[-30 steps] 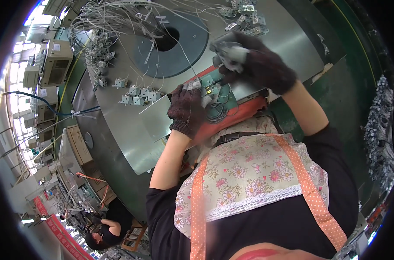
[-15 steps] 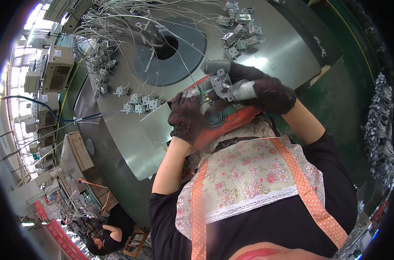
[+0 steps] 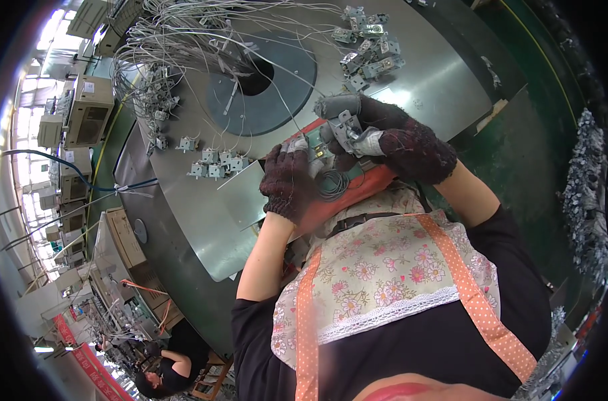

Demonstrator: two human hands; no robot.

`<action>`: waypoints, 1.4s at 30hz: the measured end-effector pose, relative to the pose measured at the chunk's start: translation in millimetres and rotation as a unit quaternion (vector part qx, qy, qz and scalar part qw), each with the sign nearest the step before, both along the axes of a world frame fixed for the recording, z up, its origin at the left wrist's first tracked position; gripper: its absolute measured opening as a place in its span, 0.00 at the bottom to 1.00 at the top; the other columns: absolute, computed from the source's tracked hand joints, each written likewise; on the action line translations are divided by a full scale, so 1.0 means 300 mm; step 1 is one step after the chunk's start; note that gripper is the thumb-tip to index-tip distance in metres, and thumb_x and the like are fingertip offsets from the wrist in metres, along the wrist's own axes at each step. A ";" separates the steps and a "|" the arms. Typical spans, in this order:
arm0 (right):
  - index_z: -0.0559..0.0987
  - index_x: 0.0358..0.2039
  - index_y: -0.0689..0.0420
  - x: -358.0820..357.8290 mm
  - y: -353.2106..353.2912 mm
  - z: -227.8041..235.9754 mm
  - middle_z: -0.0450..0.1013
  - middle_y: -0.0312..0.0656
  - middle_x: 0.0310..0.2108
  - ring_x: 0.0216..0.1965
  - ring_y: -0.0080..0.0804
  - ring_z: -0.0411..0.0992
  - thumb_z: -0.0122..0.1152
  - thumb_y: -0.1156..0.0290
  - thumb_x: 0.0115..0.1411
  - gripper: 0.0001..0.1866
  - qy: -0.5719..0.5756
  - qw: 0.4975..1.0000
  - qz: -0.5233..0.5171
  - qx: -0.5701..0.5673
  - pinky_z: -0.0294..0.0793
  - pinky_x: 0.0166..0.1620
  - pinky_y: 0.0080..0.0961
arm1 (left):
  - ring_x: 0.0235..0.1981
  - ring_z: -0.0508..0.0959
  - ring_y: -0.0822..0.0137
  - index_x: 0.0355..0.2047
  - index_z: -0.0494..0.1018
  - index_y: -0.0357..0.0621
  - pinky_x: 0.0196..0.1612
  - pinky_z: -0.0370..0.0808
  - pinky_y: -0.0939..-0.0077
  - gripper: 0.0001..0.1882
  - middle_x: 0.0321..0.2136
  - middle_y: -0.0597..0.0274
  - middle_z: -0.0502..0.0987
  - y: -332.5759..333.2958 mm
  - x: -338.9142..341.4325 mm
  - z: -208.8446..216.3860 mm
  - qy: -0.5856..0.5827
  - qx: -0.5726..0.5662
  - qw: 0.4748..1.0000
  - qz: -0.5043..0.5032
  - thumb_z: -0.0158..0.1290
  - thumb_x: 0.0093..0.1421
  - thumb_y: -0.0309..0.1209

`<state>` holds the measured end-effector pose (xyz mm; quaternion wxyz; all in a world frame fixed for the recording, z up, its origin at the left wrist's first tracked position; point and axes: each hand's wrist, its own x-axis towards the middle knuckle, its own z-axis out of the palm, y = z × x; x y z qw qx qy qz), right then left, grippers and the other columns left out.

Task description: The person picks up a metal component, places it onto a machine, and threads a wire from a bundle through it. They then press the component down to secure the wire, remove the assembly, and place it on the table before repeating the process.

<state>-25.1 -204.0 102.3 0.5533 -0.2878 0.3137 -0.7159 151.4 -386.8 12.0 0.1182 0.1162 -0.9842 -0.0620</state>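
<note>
Right hand pinches a grey metal bracket, upper centre of frame; left hand sits beside a coiled grey cable, grip unclear. Bracket could slip if bulky gloves dull the pinch, or snag the coil.

Fisheye head view, directed steeply downward from above the apron. The left hand and right hand are framed at close range near the centre, with the table just beyond; a co-worker is taken in at a distance toward the lower-left rim.
</note>
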 end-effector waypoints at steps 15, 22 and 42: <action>0.64 0.67 0.61 0.030 -0.016 0.004 0.72 0.43 0.50 0.50 0.31 0.73 0.60 0.70 0.60 0.34 0.036 0.997 -0.051 0.049 0.74 0.57 0.33 | 0.58 0.74 0.45 0.56 0.72 0.34 0.66 0.64 0.51 0.32 0.54 0.42 0.77 -0.009 0.003 -0.016 -0.023 0.050 0.998 0.010 0.57 0.59 0.46; 0.65 0.66 0.61 0.032 -0.018 -0.010 0.72 0.43 0.50 0.50 0.32 0.73 0.63 0.69 0.61 0.34 0.005 0.998 -0.049 0.033 0.74 0.57 0.34 | 0.60 0.73 0.45 0.57 0.71 0.34 0.68 0.62 0.51 0.31 0.55 0.43 0.76 -0.009 0.003 -0.014 -0.046 0.061 0.997 0.015 0.55 0.61 0.45; 0.66 0.66 0.58 0.048 -0.022 -0.030 0.73 0.42 0.51 0.51 0.32 0.73 0.62 0.74 0.60 0.32 -0.040 0.996 -0.069 0.031 0.75 0.58 0.34 | 0.58 0.74 0.44 0.55 0.71 0.33 0.66 0.63 0.48 0.31 0.53 0.41 0.77 -0.007 -0.003 -0.023 -0.026 0.051 0.998 0.002 0.58 0.60 0.46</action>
